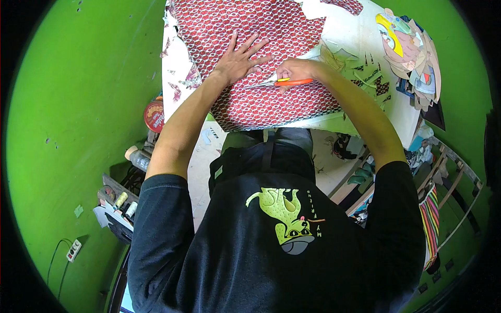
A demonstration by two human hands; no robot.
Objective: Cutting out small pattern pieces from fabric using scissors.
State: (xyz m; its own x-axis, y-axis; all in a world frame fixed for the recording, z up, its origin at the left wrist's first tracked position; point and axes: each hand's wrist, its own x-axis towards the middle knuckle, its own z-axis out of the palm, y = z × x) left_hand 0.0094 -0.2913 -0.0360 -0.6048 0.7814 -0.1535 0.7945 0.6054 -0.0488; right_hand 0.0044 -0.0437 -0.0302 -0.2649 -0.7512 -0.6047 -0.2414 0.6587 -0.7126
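Observation:
A large piece of red cloth (284, 104) with a white and dark repeating pattern is spread over the white table (404, 117). My left hand (239, 61) lies on it with the fingers spread, pressing down on the cloth. Just to its right, my right hand (296, 70) is closed around scissors (298, 82) with orange and yellow handles. The blades point left and lie low against the cloth, below my left fingers. Whether they are apart or together is too small to tell. The cloth's near edge hangs by the table's front, close to my lap.
Cloth scraps (382, 86) litter the table's right side, and more offcuts (192, 78) lie along its left edge. Paper pattern pieces (420, 62) are heaped at the far right. A red round tin (154, 116) and thread spools (121, 200) stand left of me. Green walls flank the table.

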